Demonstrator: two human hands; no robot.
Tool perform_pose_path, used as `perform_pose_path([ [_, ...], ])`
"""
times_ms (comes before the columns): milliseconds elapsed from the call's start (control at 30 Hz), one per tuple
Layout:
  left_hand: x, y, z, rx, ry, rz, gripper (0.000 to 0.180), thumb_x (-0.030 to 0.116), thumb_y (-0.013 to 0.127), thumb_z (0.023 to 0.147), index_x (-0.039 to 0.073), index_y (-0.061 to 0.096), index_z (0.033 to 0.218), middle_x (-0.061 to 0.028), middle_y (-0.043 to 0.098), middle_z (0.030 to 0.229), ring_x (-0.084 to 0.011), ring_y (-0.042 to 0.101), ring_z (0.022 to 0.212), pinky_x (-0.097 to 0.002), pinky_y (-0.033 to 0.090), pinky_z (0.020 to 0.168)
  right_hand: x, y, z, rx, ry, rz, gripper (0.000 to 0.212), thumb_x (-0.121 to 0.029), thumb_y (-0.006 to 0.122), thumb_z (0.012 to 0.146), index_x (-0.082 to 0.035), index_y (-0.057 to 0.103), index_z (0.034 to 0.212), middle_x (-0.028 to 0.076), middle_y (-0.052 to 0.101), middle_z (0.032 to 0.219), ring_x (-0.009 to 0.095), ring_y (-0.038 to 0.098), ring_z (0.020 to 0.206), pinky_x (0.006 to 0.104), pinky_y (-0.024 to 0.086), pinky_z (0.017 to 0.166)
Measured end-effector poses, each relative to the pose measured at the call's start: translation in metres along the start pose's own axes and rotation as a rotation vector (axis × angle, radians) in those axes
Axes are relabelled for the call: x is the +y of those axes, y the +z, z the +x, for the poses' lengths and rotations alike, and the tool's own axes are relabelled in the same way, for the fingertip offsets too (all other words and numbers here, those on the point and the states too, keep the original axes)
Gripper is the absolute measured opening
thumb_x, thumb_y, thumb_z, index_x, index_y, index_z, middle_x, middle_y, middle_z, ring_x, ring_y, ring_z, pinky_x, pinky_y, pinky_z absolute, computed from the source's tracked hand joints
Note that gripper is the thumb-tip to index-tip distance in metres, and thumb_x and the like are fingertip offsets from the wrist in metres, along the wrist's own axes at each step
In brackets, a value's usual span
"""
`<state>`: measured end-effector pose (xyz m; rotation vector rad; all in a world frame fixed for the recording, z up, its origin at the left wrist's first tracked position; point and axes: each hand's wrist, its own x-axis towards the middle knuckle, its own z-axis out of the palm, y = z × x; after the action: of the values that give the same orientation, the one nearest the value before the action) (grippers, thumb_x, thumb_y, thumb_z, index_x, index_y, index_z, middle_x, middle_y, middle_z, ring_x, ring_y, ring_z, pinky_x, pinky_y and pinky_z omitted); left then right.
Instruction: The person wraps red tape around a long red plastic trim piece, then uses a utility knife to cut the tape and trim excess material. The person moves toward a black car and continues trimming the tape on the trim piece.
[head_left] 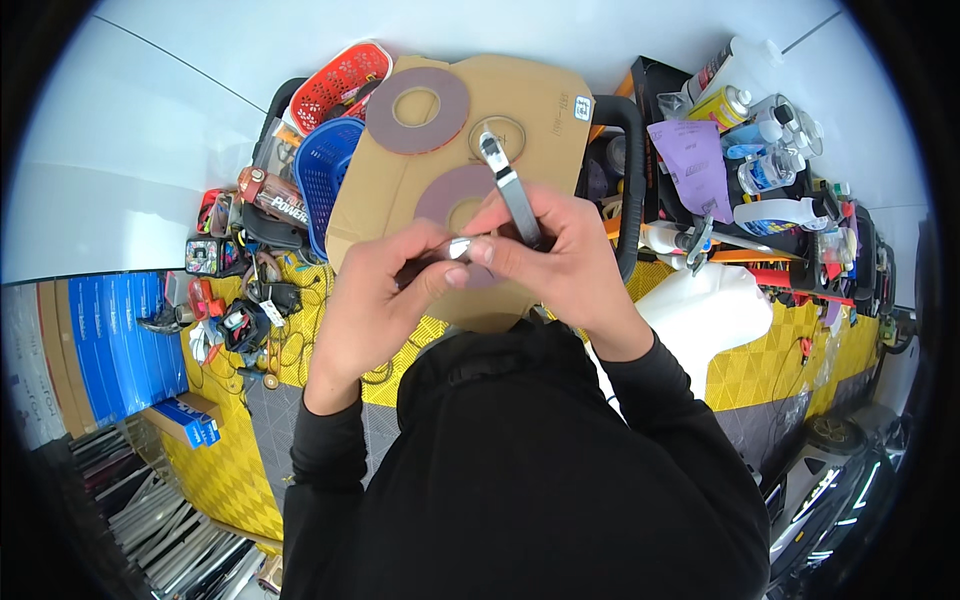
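Reading the scene as a clock face, blue boxes (pixel 125 345) stand at nine o'clock, with a stack of metal bars (pixel 185 530) at eight. A blue basket (pixel 328 170) sits at ten o'clock, and a red basket (pixel 340 85) lies just past it at eleven.

The left hand (pixel 380 285) is a little toward nine from the centre, its thumb and finger pinched on a small shiny piece (pixel 459 248) (most of it is hidden, so I can't tell what it is). That piece is close to the middle of the dial, where the fingertips of both hands come together.

Cardboard (pixel 550 85) spreads out beneath, around twelve. One purple-brown roll (pixel 418 140) lies flat on it between eleven and twelve; a second roll (pixel 450 185) lies nearer the hands at twelve, partly covered by them.

The right hand (pixel 560 255), toward two, is closed round the lower end of a silver tool (pixel 516 200), which slants up between eleven and twelve (its far end is well clear of the fingers). The right thumb reaches across to the shiny piece.

Further right, a purple sheet (pixel 690 170) hangs at two o'clock, bottles (pixel 770 170) are crowded beyond it, white material (pixel 710 315) drapes at three and a dark car (pixel 830 500) stands at four.
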<state>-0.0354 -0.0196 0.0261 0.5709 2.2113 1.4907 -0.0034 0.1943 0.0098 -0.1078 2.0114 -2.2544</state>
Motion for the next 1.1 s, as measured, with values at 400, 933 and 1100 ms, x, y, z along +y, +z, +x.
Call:
perform_pose_path([
  [400, -0.022, -0.008, -0.028, -0.075, 0.423, -0.987, 0.063, 0.062, 0.068, 0.096, 0.001, 0.054, 0.088, -0.0033, 0.050, 0.064, -0.0093, 0.045, 0.049, -0.0242, 0.032, 0.047, -0.051, 0.013, -0.010, -0.079, -0.489, -0.693, 0.018, -0.008, 0.071, 0.092, 0.002, 0.067, 0.106, 0.013, 0.065, 0.090, 0.033, 0.061, 0.080, 0.0379, 0.048, 0.070],
  [933, 0.034, -0.090, -0.019, 0.023, 0.282, -1.043, 0.050, 0.049, 0.037, 0.113, 0.002, 0.053, 0.105, -0.0075, 0.049, 0.069, -0.0165, 0.046, 0.043, -0.0289, 0.039, 0.036, -0.063, 0.031, 0.009, -0.356, -0.124, 0.073, 0.033, -0.017, 0.055, 0.106, 0.003, 0.063, 0.131, 0.001, 0.060, 0.087, 0.008, 0.052, 0.071, 0.0236, 0.043, 0.064],
  [1100, 0.021, -0.043, -0.043, -0.029, -0.026, -1.395, 0.058, 0.055, 0.029, 0.113, 0.004, 0.055, 0.119, -0.0090, 0.051, 0.073, -0.0228, 0.049, 0.044, -0.0323, 0.043, 0.040, -0.038, 0.030, 0.008, -0.181, -0.537, -0.371, 0.039, -0.027, 0.056, 0.110, 0.003, 0.062, 0.135, 0.007, 0.063, 0.091, 0.013, 0.060, 0.079, 0.0266, 0.048, 0.068],
])
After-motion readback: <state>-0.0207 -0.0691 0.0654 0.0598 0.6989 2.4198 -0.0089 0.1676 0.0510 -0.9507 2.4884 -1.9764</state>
